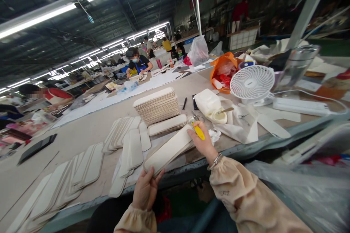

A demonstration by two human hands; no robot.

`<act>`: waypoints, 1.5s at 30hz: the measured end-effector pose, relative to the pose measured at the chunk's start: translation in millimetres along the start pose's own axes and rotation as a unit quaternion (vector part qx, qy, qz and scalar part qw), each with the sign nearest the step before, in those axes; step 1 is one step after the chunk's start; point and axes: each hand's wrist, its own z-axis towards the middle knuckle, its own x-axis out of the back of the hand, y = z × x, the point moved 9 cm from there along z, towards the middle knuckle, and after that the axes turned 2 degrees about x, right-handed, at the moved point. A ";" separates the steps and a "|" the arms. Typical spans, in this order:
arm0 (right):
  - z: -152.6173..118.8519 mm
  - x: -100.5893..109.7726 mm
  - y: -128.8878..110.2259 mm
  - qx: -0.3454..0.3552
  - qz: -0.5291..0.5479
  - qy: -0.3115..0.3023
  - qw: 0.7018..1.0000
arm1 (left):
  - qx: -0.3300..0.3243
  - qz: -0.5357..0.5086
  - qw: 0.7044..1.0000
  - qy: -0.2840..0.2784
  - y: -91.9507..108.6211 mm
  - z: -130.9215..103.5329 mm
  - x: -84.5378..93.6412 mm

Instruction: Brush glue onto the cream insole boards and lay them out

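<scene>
My left hand is closed on the near end of a long cream-coloured panel with rounded corners, thumb on top and fingers below. More than one layer shows at its edge. At the panel's far end is my right hand, its fingers wrapped round a tool with a yellow handle. The tool's working end is too small to make out. Those right fingertips also touch the panel. Just beyond lies a short pile of similar panels, with a tall stack behind it.
Fanned rows of panels cover the table's left front. A white plastic jug, a black pen, a white fan, an orange bag and a clear bottle stand or lie rightward. A co-worker sits across the table.
</scene>
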 end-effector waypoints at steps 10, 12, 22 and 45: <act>0.5 0.6 -8.2 -0.004 0.025 -0.014 1.000 | -0.012 -0.010 1.000 -0.016 5.6 -1.3 -0.7; 0.9 -0.8 -5.3 -0.031 0.055 -0.012 0.998 | -0.022 -0.017 0.999 -0.018 9.0 -2.9 -2.7; -3.6 -5.2 10.8 -0.131 0.206 0.059 0.968 | 0.005 0.025 0.997 -0.074 8.5 -18.3 -14.4; -20.9 -35.3 -8.7 -0.154 0.275 0.033 0.949 | 0.057 0.082 0.988 -0.117 -26.8 -38.9 -49.2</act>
